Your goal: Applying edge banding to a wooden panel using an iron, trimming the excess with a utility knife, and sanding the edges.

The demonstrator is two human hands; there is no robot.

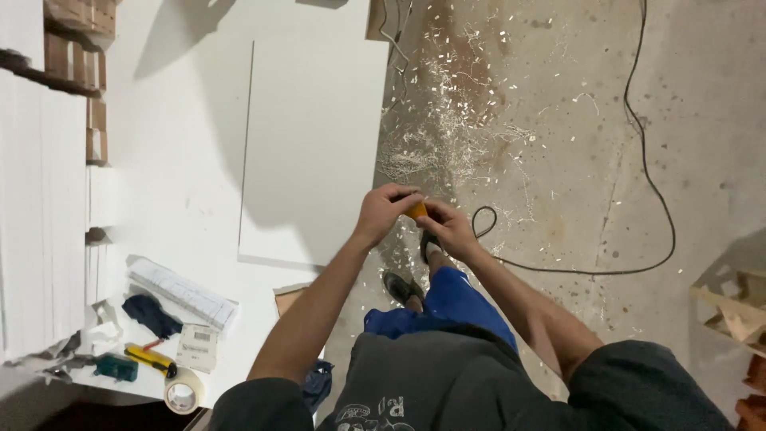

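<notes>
Right now, seen from the head camera, both hands meet in front of the person's body, above the concrete floor (574,144). The left hand (384,211) and the right hand (448,227) pinch a small yellow object (417,211) between them; the fingers of each are curled together and clamped on it from either side, so only a sliver of yellow shows between the fingertips. What the object is I cannot tell.

Just left of the left fingers runs the right edge of a large white board (311,144) lying on a white worktable (167,160); the board's near edge sits below and left of the fingers. Beyond the fingertips, wood shavings (447,120) litter the floor. To the right of the right fingers a black cable (650,175) loops across open concrete, with plenty of bare floor around it. Directly beneath the hands are a dark shoe (401,287) and blue trousers (455,299).

Well down and left of the fingers, near the table's front edge, lie a roll of tape (183,391), a yellow utility knife (150,359) and a dark cloth (152,315). Far right, a wooden frame (730,307) stands at the floor's edge.
</notes>
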